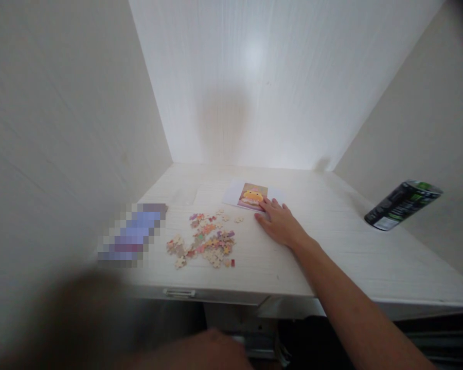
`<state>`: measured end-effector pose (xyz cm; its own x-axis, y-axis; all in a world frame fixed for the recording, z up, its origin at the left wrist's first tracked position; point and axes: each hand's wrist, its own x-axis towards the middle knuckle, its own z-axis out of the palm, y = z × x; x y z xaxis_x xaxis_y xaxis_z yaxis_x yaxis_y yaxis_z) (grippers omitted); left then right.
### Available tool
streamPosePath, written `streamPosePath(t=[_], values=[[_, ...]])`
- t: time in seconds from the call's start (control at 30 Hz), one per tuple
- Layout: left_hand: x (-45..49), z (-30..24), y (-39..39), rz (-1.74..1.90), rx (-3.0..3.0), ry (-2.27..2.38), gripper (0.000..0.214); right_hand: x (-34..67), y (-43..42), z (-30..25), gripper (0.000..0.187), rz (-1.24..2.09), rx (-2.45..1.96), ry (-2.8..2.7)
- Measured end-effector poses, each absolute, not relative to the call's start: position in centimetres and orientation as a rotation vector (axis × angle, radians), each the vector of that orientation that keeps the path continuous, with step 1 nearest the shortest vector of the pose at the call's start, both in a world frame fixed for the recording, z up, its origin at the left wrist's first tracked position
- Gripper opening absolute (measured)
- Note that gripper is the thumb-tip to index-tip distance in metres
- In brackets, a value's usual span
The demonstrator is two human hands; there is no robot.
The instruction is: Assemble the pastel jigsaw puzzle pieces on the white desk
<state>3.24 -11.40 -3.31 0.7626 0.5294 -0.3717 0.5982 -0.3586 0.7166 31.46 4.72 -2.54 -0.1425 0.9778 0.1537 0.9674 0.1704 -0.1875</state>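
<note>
My right hand (278,222) rests palm down on the white desk, its fingers spread. Its fingertips touch the lower right edge of a small picture card (252,196) with a yellow cartoon figure, lying on a white sheet (232,192). To the left of that hand, several loose jigsaw puzzle pieces (216,246) are scattered in a heap, some with the plain side up. At the bottom edge of the view my left hand (216,349) is below the desktop, blurred and partly cut off, and its fingers do not show clearly.
A pixelated phone-like object (135,234) lies at the left. A dark can (401,205) with green marks stands at the right. White walls enclose the desk (332,267) on three sides. A drawer handle (179,293) is on its front. A brown blur covers the lower left.
</note>
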Motion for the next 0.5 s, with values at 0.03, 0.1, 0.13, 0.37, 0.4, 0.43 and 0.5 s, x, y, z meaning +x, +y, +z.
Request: streamPosePath(t=[0.03, 0.1, 0.13, 0.37, 0.4, 0.43, 0.5], values=[[3.5, -0.9, -9.9, -0.046, 2.054, 0.844, 0.037, 31.5, 4.8, -2.6, 0.063, 0.073, -1.874, -2.204], [4.4, 3.0, -6.0, 0.154, 2.182, 0.966, 0.04, 31.6, 4.8, -2.7, 0.061, 0.078, -1.868, -2.197], [5.1, 4.2, -3.9, 0.298, 2.307, 1.115, 0.041, 31.7, 4.8, -2.6, 0.06, 0.078, -1.869, -2.191], [9.4, 1.0, 4.0, 0.303, 2.589, 1.433, 0.076, 31.3, 4.6, -2.1, 0.055, 0.072, -1.882, -2.154], [9.6, 0.3, 3.9, 0.274, 2.592, 1.432, 0.08, 31.3, 4.6, -2.1, 0.055, 0.076, -1.877, -2.154], [9.7, -0.2, 3.6, 0.249, 2.598, 1.426, 0.083, 31.2, 4.6, -2.1, 0.055, 0.077, -1.87, -2.154], [9.3, -0.6, 2.9, 0.212, 2.618, 1.391, 0.083, 31.2, 4.6, -2.1, 0.055, 0.072, -1.862, -2.15]])
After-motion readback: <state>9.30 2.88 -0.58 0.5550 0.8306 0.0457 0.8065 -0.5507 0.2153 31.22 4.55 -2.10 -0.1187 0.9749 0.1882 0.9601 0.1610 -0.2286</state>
